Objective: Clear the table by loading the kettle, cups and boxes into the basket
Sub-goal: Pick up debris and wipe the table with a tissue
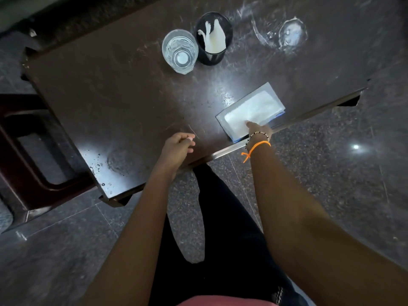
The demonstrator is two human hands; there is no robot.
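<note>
Right hand (259,130), with a beaded bracelet (258,136) and an orange thread (257,147) at the wrist, lies at the near edge of the white box (250,111); the thumb rests on the box top and the other fingers are hidden below the box's near side, so it seems to grip that edge, though the full hold cannot be made out. Left hand (178,145) hovers or rests just above the table (110,96) near its near edge, left of the box and apart from it, fingers loosely curled with nothing in them. The box is flat and rectangular, with a blue trim along its near side, and sits at the near right part of the dark table, close to the metal-edged rim. Farther away, toward the middle of the far side, an empty clear glass (180,50) stands upright, and just right of it, touching or nearly so, is a black mesh holder (214,38) with white paper napkins inside. Wet ring marks (292,33) show on the far right of the table. A dark stool (33,151) stands on the floor at the left
</note>
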